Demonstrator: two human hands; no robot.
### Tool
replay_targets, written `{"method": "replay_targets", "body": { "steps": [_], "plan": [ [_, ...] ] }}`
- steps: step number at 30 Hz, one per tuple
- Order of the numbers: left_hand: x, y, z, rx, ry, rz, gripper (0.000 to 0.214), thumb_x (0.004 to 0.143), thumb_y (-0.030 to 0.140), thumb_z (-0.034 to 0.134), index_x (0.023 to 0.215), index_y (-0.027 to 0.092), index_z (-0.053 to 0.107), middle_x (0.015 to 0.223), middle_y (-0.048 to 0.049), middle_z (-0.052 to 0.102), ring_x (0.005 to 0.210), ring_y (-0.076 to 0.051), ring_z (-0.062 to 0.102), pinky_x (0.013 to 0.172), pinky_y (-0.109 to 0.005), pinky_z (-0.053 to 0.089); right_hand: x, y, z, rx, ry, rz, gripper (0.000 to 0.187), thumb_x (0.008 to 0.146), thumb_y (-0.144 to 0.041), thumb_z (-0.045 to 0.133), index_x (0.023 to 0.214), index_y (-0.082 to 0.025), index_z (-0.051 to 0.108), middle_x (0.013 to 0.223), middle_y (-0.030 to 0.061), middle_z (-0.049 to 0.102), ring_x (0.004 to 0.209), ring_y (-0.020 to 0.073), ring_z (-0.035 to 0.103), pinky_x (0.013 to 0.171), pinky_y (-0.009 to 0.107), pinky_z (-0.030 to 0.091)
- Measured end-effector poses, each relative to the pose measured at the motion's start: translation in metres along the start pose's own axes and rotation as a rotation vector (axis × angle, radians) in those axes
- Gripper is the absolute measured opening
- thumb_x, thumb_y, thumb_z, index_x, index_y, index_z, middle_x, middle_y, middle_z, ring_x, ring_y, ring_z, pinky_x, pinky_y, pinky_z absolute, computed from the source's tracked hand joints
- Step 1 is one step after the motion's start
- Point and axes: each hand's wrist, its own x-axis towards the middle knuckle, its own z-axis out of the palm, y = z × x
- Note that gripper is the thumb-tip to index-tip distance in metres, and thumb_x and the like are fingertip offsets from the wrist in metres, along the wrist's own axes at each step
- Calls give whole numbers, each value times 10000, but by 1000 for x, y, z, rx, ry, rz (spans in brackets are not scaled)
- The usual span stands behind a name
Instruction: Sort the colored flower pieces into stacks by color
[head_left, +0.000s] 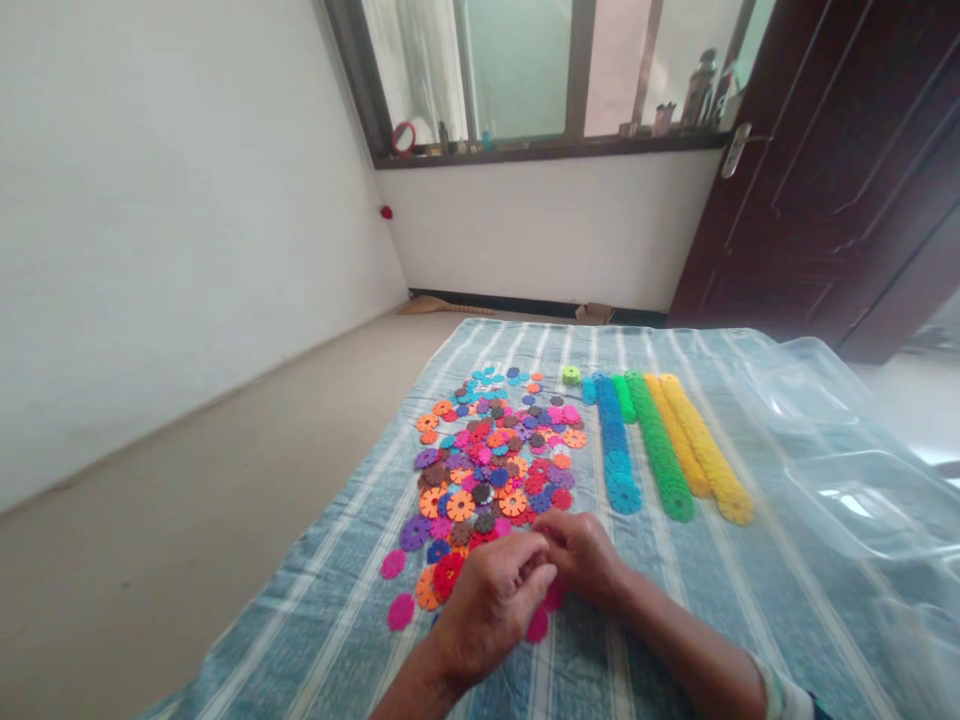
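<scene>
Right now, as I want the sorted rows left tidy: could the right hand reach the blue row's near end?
Probably yes. The right hand lies just short of the blue row, with only bare cloth between; the loose pile sits to the left.

- We see a plain white wall [150, 250] on the left, meeting a second white wall [555, 230] at the far corner
- A small red knob [386, 212] sits on the left wall near that corner
- A wide window [525, 65] with a dark frame and frosted panes tops the far wall, and soft daylight comes through it
- Its sill [547, 152] carries bottles and a red ring [403, 137]
- A dark brown panelled door [840, 170] with a metal handle [736, 148] stands on the right
- The floor [187, 520] is pale beige, with a dark skirting strip [525, 303] along the far wall
- A blue-and-white striped cloth [720, 600] covers the surface before us
</scene>
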Motion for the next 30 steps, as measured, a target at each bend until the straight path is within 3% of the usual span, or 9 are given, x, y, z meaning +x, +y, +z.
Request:
{"method": "replay_targets", "body": {
  "steps": [6,11,17,21,25,30],
  "plan": [
    [28,-31,-44,181,87,-16,161,830,268,500,741,186,605,621,10,570,572,-105,500,548,-205,371,-2,0,5,22,9,-20,215,849,-256,486,718,-198,646,574,-16,578,522,102,509,521,202,312],
    [75,-56,-61,310,119,-1,158,818,243,487,711,182,588,613,14,551,568,-102,489,568,-208,360,-3,2,7,56,-17,-1,209,845,-257,487,703,-201,629,571,-22,558,516,99,493,516,206,299],
    [133,-87,-60,470,102,-50,141,771,176,494,655,178,574,639,-6,556,616,-128,519,603,-232,374,-2,5,10,69,-23,2,202,838,-260,486,707,-203,629,574,-17,560,526,101,493,519,208,291],
    [161,-104,-56,574,99,-121,125,775,177,509,809,177,629,859,-56,643,829,-177,588,775,-278,439,-1,9,13,77,-41,5,212,846,-277,482,708,-196,622,562,-20,565,502,89,489,495,203,267],
    [178,-109,-47,629,67,-110,163,788,206,535,929,189,616,1033,-69,639,1029,-201,561,924,-311,414,0,11,15,69,-60,14,218,853,-285,482,712,-191,620,561,-20,575,505,84,496,496,196,264],
    [177,-109,-36,698,-29,-148,196,823,322,524,963,199,585,1070,-78,629,1057,-233,552,896,-359,414,-1,9,15,69,-52,23,205,844,-277,488,715,-193,623,572,-20,580,514,83,491,507,198,264]
  ]
}}
